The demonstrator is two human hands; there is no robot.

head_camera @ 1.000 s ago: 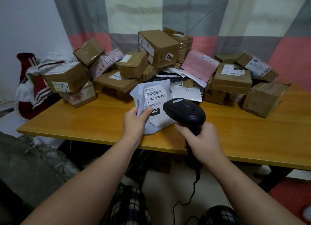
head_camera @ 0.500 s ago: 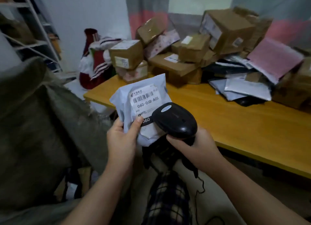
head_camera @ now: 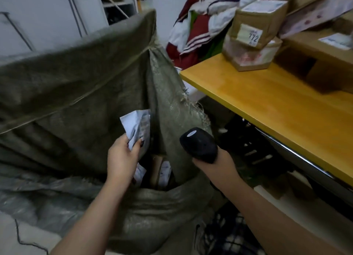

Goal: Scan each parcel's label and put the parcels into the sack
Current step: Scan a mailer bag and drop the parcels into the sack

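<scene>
My left hand [head_camera: 122, 157] grips a white plastic mailer parcel [head_camera: 136, 127] by its lower edge and holds it over the open mouth of a big grey-green woven sack [head_camera: 76, 86]. Inside the sack's opening I see a brown box with a label [head_camera: 161, 169] and another white parcel [head_camera: 139, 171]. My right hand [head_camera: 214, 164] is closed on the handle of a black barcode scanner [head_camera: 198, 144], held just right of the sack's mouth, its head pointing up and left.
A yellow wooden table [head_camera: 267, 98] stands at the right, bearing cardboard boxes, one marked 772 [head_camera: 256, 23], above a taped box [head_camera: 250, 54]. Red and white clothing [head_camera: 196, 25] lies behind the table's corner. A metal shelf [head_camera: 118, 4] stands behind the sack.
My view swung left from the table to the sack. My left hand carried the white mailer from in front of the scanner to the sack's mouth; the scanner moved along on the right.
</scene>
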